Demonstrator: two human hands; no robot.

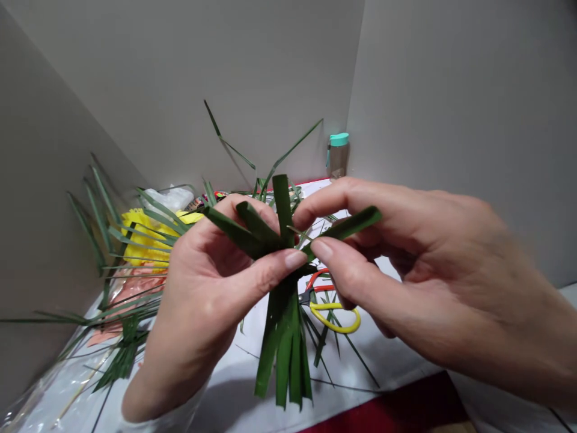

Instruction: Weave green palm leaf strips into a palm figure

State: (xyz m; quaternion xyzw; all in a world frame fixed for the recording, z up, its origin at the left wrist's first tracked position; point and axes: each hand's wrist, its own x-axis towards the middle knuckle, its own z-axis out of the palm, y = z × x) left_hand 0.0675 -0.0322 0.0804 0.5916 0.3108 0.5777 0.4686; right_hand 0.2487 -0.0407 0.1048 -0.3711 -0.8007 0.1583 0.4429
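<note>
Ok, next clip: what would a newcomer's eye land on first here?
The left hand and right hand dominate the middle, their fingers pinching a bundle of green leaf strips that fans out between them. Just under the right hand lie yellow-and-red snips, and a bottle with a teal cap stands in the far corner.

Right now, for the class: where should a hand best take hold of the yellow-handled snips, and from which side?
Take the yellow loop handle of the snips, coming from the near right, under the right hand. That loop lies flat and exposed on the white surface, while the blade end points left toward the green leaf strips, which crowd it.
</note>
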